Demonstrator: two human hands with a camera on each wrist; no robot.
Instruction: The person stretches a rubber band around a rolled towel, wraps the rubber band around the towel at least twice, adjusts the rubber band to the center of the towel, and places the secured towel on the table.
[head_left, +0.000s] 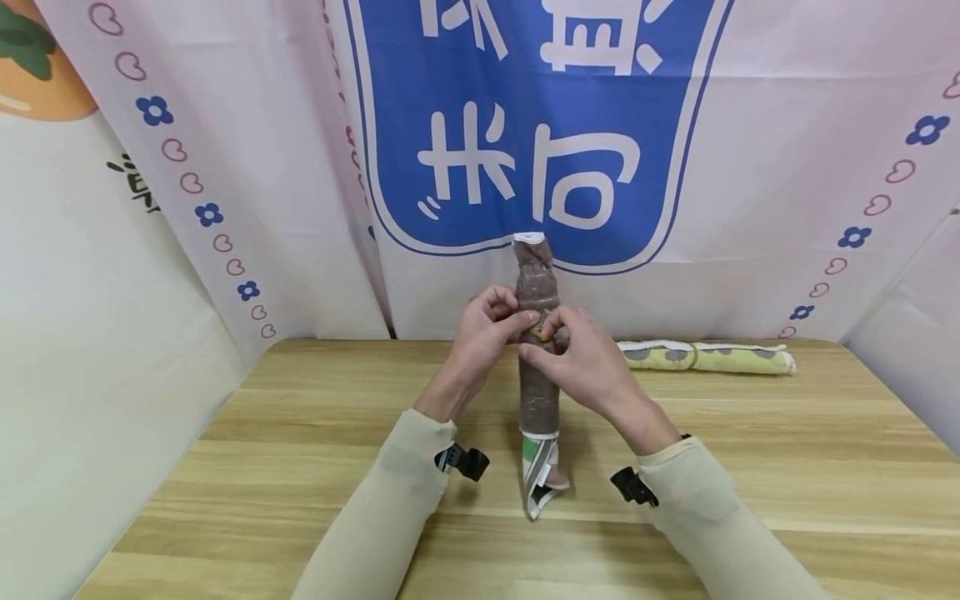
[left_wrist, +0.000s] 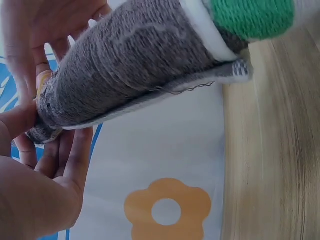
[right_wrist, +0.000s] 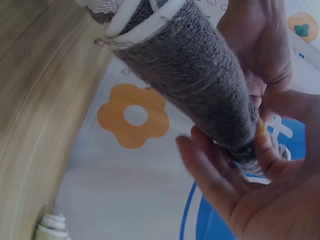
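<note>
A grey-brown rolled towel with white edging is held up above the table, its long side running away from me. Green, white and grey cloth sticks out of its near end. Around its middle sits a yellowish rubber band, partly hidden by fingers. My left hand grips the roll from the left, thumb at the band. From the right, my right hand pinches the band against the roll with thumb and fingers. In the left wrist view, the towel narrows where the fingers hold it.
A yellow-green rolled towel with grey spots lies at the table's back right, a band around it. The wooden table ends at a printed curtain behind. Black wrist cameras sit on both sleeves.
</note>
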